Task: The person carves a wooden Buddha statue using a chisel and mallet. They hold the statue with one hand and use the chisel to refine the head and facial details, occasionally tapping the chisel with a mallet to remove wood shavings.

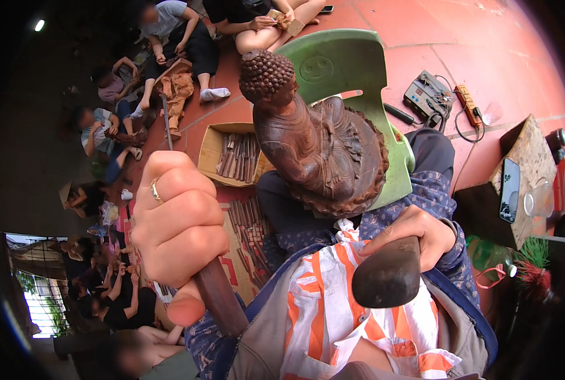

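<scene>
My left hand (178, 218), raised at the left, is closed around a carving chisel (222, 304). Its brown wooden handle slants out below the fist, and a thin metal blade points up above the knuckles. Over my lap, my right hand (425, 231) grips a dark wooden mallet (387, 275) whose rounded head faces me. Beyond both hands a dark brown carved wooden seated Buddha statue (330, 149) leans across a green plastic chair (342, 60). Both tools are apart from the statue.
A cardboard box (209, 152) of chisels stands left of the statue, with more chisels (251, 237) on a mat nearer me. At right are a grey power unit (425, 95), an orange power strip (466, 104) and a wooden block (526, 171) bearing a phone (509, 190). Several people sit at left.
</scene>
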Demonstrator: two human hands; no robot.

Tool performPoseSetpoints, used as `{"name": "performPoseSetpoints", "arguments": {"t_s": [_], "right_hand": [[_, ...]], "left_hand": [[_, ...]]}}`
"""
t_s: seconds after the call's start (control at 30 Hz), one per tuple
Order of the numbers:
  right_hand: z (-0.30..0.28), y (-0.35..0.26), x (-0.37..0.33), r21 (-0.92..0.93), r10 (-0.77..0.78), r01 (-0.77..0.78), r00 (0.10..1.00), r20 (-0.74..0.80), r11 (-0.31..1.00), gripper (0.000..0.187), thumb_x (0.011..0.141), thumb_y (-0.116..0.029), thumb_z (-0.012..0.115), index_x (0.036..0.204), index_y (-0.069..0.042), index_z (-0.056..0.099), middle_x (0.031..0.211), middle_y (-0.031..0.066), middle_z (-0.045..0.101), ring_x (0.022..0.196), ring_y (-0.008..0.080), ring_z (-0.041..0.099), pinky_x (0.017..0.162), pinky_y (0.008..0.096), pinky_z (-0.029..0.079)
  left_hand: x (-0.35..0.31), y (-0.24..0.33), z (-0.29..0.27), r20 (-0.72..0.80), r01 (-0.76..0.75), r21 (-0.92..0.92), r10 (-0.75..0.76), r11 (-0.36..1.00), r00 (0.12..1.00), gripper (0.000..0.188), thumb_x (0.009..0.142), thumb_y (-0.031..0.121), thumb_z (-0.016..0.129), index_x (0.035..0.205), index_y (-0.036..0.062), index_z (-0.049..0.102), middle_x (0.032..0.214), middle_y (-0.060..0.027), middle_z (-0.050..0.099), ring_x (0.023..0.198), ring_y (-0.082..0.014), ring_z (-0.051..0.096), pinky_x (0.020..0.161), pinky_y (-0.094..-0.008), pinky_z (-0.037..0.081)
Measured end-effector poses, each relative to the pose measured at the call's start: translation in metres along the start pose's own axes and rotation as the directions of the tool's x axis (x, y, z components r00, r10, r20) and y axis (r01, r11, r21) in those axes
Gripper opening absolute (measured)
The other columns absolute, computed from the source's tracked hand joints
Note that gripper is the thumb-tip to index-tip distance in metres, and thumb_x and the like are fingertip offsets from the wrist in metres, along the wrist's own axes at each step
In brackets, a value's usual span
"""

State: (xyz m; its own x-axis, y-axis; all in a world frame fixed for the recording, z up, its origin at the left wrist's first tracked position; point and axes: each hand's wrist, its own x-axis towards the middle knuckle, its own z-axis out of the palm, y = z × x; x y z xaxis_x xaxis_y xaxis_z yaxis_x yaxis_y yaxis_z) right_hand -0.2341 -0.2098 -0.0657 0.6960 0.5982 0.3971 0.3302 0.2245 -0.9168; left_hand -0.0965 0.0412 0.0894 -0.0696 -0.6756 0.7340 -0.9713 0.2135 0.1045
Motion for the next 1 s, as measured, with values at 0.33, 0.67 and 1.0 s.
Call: {"name": "performPoseSetpoints", "arguments": {"t_s": [0.33,0.67,1.0], "right_hand": [[-0.004,0.023,-0.042,-0.435,-0.386,0.041,0.537,-0.75,0.9,0.055,0.077,-0.003,0.072,0.121,-0.005,0.039,0.083,0.009,0.051,0.071,0.0144,0.05,0.063,0.0273,0.046],[-0.038,0.081,-0.03,-0.751,-0.686,-0.158,0.318,-0.654,0.642,0.034,0.071,0.015,0.067,0.09,-0.005,0.047,0.078,0.0085,0.052,0.068,0.017,0.049,0.077,0.0369,0.045],[-0.051,0.104,-0.008,-0.761,-0.667,-0.135,0.401,-0.628,0.635,0.032,0.064,0.013,0.073,0.079,-0.004,0.05,0.072,0.0098,0.054,0.065,0.0203,0.052,0.072,0.0368,0.048]], "left_hand": [[0.017,0.009,0.072,0.411,-0.108,-0.01,0.103,0.994,0.906,0.031,0.064,0.019,0.068,0.095,0.0112,0.066,0.068,0.0024,0.046,0.056,-0.008,0.047,0.045,-0.0209,0.032],[0.023,-0.031,0.112,0.279,-0.21,0.035,0.192,0.977,0.941,0.02,0.062,0.018,0.062,0.08,0.009,0.062,0.065,0.0021,0.045,0.054,-0.0099,0.047,0.043,-0.022,0.035],[0.02,-0.048,0.109,0.363,-0.198,0.103,0.148,0.975,0.92,0.029,0.059,0.027,0.067,0.081,0.0091,0.063,0.064,0.0019,0.043,0.055,-0.0106,0.049,0.044,-0.0228,0.037]]}}
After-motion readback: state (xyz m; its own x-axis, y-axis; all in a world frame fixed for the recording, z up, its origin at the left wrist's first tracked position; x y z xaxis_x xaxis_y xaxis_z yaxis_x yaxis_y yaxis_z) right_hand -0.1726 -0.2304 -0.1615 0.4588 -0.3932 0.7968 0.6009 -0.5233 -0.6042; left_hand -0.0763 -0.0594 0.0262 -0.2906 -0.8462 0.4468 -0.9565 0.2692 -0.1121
